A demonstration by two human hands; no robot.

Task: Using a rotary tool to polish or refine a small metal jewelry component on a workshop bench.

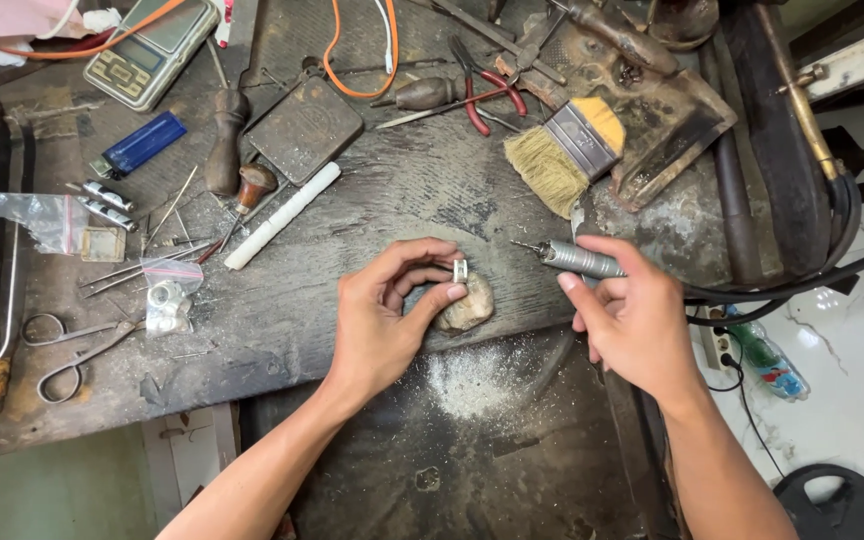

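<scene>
Worn, dark wooden surface (382, 200), scarred and dusted with pale filings, a heap of grey-white powder (472, 380) lying on the lower apron just under the hands.

Largest clutter along the far edge: flat bristle brush (564, 152) with metal ferrule and yellow handle, red-handled pliers (482, 95), digital pocket scale (150, 50), blue lighter (142, 145), white stick (282, 215), scissors-like tongs (77, 345) at left.

Left hand (387, 320): grip clenched on a small silvery ring-like piece (460, 271), pinched between thumb and forefinger and braced against a rounded, worn peg block (467, 305) at the surface edge.

Right hand (632, 325): grip closed around a ribbed metal rotary handpiece (577, 259), black cable trailing right.

Key relation: handpiece long axis runs roughly level, bur tip pointing left toward the piece, near but apart. Piece lies left of the tip; left hand is on it.
</scene>
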